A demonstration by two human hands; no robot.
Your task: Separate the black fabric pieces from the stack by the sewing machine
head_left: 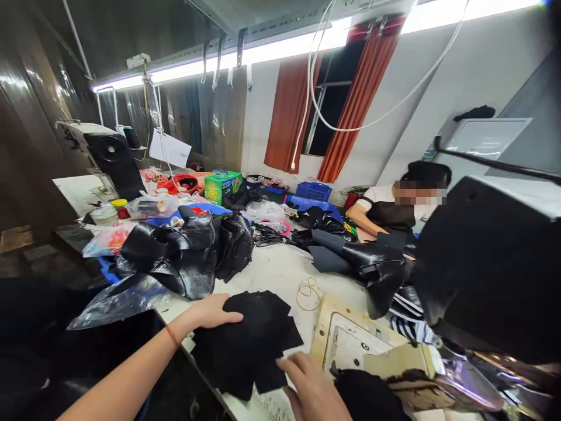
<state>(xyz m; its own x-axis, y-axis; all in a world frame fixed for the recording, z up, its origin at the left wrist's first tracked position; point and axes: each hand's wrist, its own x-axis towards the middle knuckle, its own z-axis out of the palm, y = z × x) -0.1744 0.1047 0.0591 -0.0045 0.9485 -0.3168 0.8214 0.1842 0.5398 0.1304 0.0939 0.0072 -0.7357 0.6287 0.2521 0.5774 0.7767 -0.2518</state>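
A pile of flat black cut pieces (249,345), perhaps leather or fabric, lies overlapping at the front edge of the white table. My left hand (214,311) grips the pile's far left edge, thumb on top and the other fingers mostly hidden. At the pile's right side is my right hand (313,387), its thumb and forefinger apart, the fingertips at the edge of the pieces. Just right of that hand stands a cream sewing machine (394,362), with black material (368,394) bunched beside it.
Glossy black leather pieces (188,251) are heaped on the left over clear plastic. More black pieces (368,257) lie at the right, near a co-worker (385,210). A green box (223,186) and blue basket (313,191) stand behind. A large black panel (486,269) rises at right.
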